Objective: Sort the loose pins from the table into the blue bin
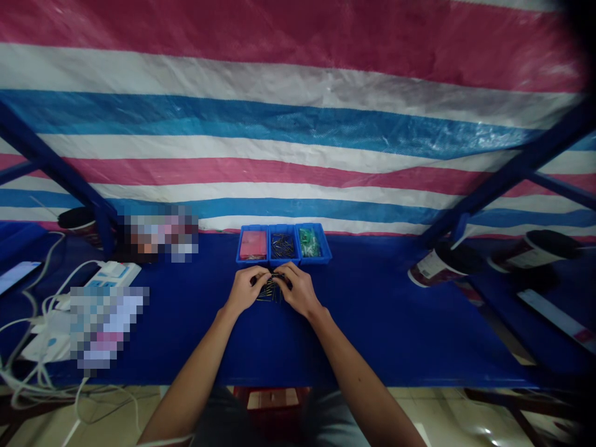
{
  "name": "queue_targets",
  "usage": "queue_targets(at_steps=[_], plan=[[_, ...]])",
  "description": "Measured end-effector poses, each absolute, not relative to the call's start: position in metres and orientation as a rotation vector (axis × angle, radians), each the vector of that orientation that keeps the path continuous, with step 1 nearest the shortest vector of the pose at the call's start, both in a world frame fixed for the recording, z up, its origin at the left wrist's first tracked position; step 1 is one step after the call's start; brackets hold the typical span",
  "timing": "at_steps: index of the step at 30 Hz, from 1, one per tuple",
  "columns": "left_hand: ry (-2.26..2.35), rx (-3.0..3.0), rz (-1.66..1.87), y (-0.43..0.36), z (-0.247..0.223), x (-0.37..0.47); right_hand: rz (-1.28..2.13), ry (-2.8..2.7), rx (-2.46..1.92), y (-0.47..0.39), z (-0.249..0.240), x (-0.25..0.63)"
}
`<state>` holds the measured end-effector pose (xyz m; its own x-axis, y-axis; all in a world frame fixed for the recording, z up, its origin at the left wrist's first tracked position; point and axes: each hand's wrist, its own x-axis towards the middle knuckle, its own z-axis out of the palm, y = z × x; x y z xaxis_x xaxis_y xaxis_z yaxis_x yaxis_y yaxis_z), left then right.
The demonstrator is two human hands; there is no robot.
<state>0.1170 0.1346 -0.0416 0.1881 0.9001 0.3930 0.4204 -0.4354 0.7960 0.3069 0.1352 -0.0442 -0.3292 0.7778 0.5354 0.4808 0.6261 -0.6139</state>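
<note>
My left hand [248, 288] and my right hand [298, 288] meet at the middle of the blue table, fingers closed in a pinch. Between the fingertips is a small dark piece [278, 275], probably a screw; its shape is too small to make out fully. Just below it, a loose pile of thin dark and brassy screws [269, 292] lies on the tabletop, partly hidden by my hands. Behind them stand three blue bins in a row: one with pink-red cards or packets [254, 244], one with dark screws [282, 246], one with green-and-clear plastic packets [309, 242].
On the left are a white power strip [114, 273], tangled white cables [41, 335] and blurred-out items. A dark drink cup [433, 266] stands at the right, another cup [535, 251] beyond the blue frame bar [503, 180]. A striped tarp [298, 139] hangs behind the table [386, 323].
</note>
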Motion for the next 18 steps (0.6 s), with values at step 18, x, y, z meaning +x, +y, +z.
queue_targets(at_steps=[18], plan=[[1.231, 1.948, 1.197, 0.1346, -0.0414, 0.1168, 0.442, -1.999, -0.995, 0.1351, -0.043, 0.3073]])
